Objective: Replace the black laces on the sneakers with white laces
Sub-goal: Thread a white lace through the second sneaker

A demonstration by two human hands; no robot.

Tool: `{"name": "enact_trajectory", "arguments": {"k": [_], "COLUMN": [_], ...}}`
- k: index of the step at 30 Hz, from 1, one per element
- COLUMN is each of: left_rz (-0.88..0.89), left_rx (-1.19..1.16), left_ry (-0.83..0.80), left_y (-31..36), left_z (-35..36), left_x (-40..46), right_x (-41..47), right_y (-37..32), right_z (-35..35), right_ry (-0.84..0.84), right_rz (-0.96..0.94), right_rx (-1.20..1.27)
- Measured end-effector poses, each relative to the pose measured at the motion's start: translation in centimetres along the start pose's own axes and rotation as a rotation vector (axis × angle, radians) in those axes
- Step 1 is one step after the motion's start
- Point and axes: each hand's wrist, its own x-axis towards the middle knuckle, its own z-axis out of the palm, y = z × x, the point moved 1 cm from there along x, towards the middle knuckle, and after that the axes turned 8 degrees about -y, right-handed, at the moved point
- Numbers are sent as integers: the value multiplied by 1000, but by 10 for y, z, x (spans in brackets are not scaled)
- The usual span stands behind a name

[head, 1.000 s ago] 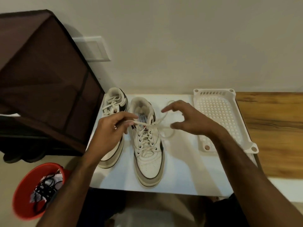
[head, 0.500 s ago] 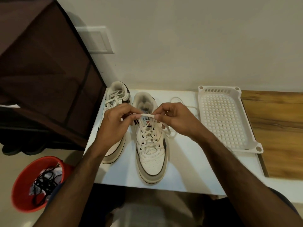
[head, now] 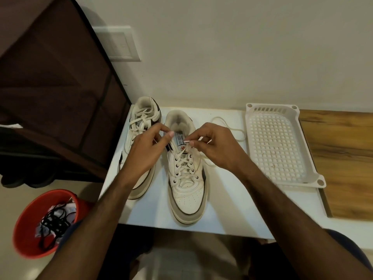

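The right-hand sneaker (head: 186, 174) stood on the white table (head: 232, 199), laced in white nearly to the top; the right hand (head: 212, 146) pinched the white lace (head: 226, 126) at its tip beside the upper eyelets; the left hand (head: 147, 150) pinched the other end (its tip hidden); feeding the tip straight through and drawing both ends evenly would likely suit; black laces (head: 54, 219) lay in the red bucket (head: 26, 229).
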Motion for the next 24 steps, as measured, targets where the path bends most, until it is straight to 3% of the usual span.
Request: {"name": "enact_trajectory", "arguments": {"k": [7, 14, 18, 24], "left_rz": [-96, -8, -14, -19], "left_rx": [-145, -334, -381, -402], "left_ry": [-100, -288, -291, -279], "left_y": [-1, -15, -14, -12], "left_z": [6, 5, 8, 17], "left_x": [8, 2, 0, -2], "right_x": [-2, -7, -8, -9], "right_y": [-9, -14, -19, -20], "right_z": [11, 25, 30, 24], "right_ry": [10, 71, 102, 67], "right_rz": [-56, -50, -32, -14], "right_rx": [-172, -345, -487, -484]}}
